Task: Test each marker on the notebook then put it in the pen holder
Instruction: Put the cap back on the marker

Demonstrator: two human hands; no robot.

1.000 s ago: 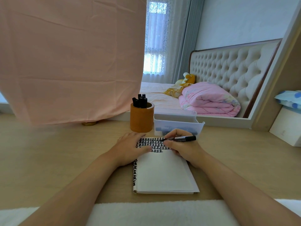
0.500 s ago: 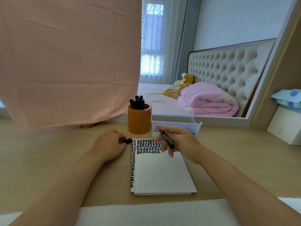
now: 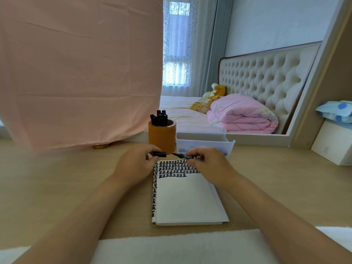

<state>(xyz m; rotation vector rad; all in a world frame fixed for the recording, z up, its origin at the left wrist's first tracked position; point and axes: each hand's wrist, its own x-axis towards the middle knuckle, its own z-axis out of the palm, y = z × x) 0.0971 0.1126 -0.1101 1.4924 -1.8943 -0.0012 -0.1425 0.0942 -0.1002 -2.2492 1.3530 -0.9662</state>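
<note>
A white notebook point(image 3: 185, 199) lies open on the desk, with rows of black marks across its top and down its left edge. My right hand point(image 3: 210, 165) pinches a black marker point(image 3: 183, 155) held level above the top of the page, tip pointing left. My left hand point(image 3: 136, 164) pinches the marker's black cap point(image 3: 160, 154), a small gap from the tip. Just behind both hands stands a round brown pen holder point(image 3: 162, 137) with several black markers point(image 3: 159, 120) standing in it.
A white plastic bin point(image 3: 204, 142) sits right of the holder, behind the notebook. Pink cloth point(image 3: 76, 69) hangs over the desk's back left. A white box point(image 3: 333, 145) stands at the far right. White towel point(image 3: 181, 246) covers the near desk edge.
My right hand lifted the marker off the page and turned it level, tip to the left. My left hand left the notebook and brought the cap up in front of the tip.
</note>
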